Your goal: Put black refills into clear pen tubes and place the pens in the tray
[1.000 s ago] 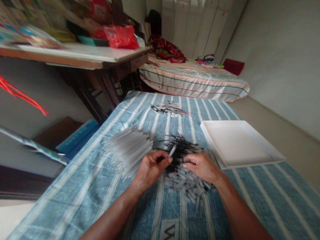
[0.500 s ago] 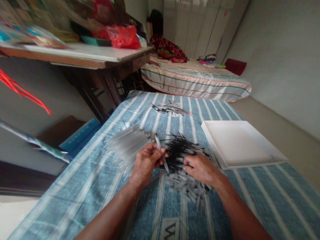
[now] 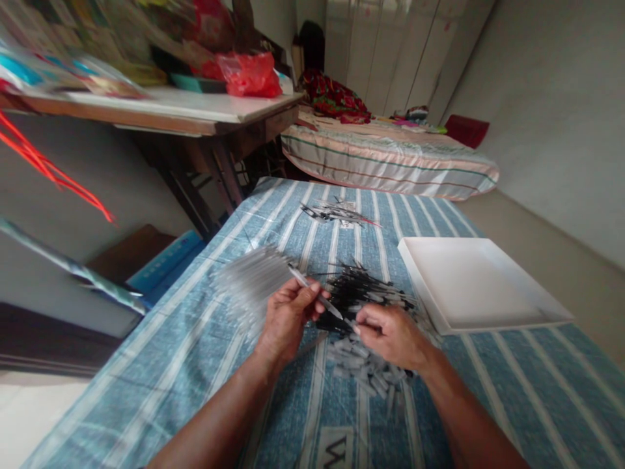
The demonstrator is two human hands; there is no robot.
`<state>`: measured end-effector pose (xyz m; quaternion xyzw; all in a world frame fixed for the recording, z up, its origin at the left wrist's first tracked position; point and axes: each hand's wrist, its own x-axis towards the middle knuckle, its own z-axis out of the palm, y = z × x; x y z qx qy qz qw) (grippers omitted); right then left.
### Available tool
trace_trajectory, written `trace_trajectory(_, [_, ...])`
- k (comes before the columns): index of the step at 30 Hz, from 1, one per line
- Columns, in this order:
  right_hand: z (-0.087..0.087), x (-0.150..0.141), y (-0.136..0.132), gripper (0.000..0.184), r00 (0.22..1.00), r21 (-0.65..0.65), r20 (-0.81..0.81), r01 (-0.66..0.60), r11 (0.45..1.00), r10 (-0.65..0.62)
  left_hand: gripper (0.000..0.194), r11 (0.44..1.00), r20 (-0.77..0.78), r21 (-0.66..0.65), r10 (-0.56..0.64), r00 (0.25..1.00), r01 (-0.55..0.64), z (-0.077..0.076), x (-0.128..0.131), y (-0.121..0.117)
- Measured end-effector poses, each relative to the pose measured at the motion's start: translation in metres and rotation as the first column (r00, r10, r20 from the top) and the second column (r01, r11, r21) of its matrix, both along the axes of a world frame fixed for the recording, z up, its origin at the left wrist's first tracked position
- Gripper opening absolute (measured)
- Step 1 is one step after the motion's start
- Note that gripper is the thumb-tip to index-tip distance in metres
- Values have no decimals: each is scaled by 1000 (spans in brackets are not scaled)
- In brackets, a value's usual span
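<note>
My left hand point(image 3: 288, 312) is closed around a slim pen point(image 3: 329, 306), held aslant with its pale pointed end toward my right hand. Between the thumb and fingers of my right hand point(image 3: 393, 332) is a small pale pen cap point(image 3: 349, 323), close to that pointed end; I cannot tell whether they touch. Below the right hand lies a heap of short translucent pen caps point(image 3: 366, 368). Behind the hands are heaped thin black-and-clear pen parts point(image 3: 354, 286). Left of them, many clear pen barrels point(image 3: 249, 280) lie side by side, partly behind my left hand.
A shallow white box point(image 3: 424, 290) stands at the right on the striped blue tablecloth point(image 3: 215, 384). Farther back lies a small bunch of thin pen parts point(image 3: 336, 212). A side table point(image 3: 195, 114) with a red bag point(image 3: 251, 75) is at the left, a bed point(image 3: 385, 156) behind.
My left hand has turned the pen from steep to slanting, its pointed end now toward the right hand. The right hand has raised a small cap from the heap.
</note>
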<state>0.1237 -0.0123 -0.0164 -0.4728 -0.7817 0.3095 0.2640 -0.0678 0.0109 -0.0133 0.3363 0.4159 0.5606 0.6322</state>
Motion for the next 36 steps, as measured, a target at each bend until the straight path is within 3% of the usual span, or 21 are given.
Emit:
trace_trajectory(10, [-7,-18,-4,10,976,-46,-190,97,994,-104,19,999,4,-2,-34,999,34,3,4,-4])
trace_trajectory(15, [-6,-19,-5,10,977,-59,-201,57,997,-68,18,1000,4,-9,-24,1000,24,0,4,-3])
trace_trajectory(23, [-10,-22,-9,17,996,270,-52,87,959,-76,19,999,5,-51,17,1000,-17,2,8,-6])
trace_trajectory(31, [-9,-21,-5,25,986,313,138,42,949,-90,18,999,-16,-46,2,1000,-2,-1,10,-7])
trace_trajectory(36, [0,-25,-2,23,949,450,273,19,893,-158,16,999,-44,-23,-33,998,33,2,10,-5])
